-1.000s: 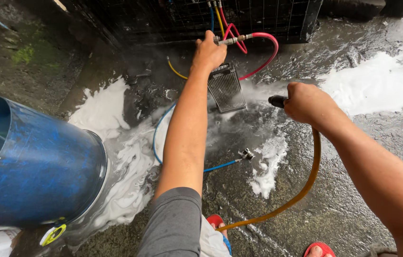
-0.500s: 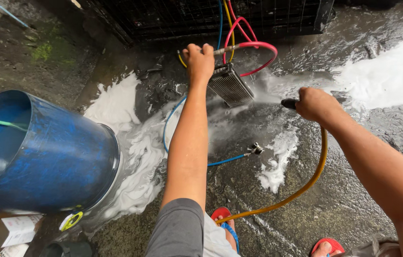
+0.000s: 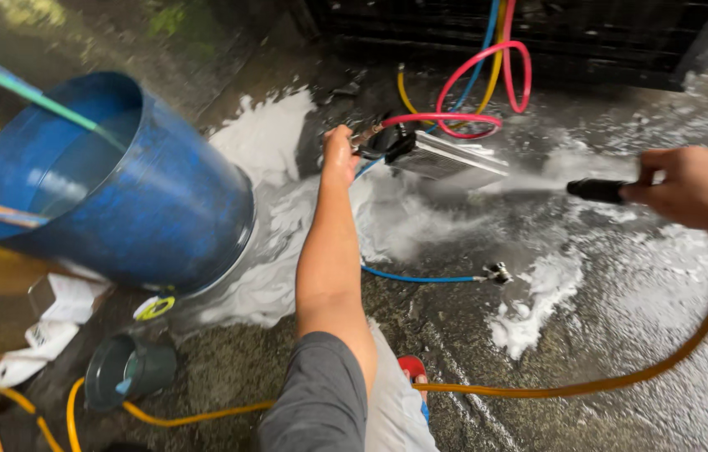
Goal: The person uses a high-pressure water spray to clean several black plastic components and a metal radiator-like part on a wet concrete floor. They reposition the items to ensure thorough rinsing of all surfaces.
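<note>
My left hand (image 3: 339,156) grips the pipe end of a small finned metal coil (image 3: 446,159) and holds it tilted above the wet ground. Red, yellow and blue hoses (image 3: 488,84) run from the coil up toward a dark unit at the back. My right hand (image 3: 693,188) holds a black spray nozzle (image 3: 597,191) fed by an orange hose (image 3: 622,385). A jet of water shoots left from the nozzle onto the coil. White foam (image 3: 270,142) lies around and below it.
A big blue barrel (image 3: 161,218) with water stands tilted at left. A small grey-green cup (image 3: 124,368), white rags (image 3: 53,322) and yellow hose loops lie bottom left. A blue hose with a metal fitting (image 3: 500,272) crosses the wet concrete. My red sandal (image 3: 413,368) shows below.
The view has swung left and closer, so the barrel fills more of the left. My left hand still grips the coil; my right hand with the nozzle has moved to the right.
</note>
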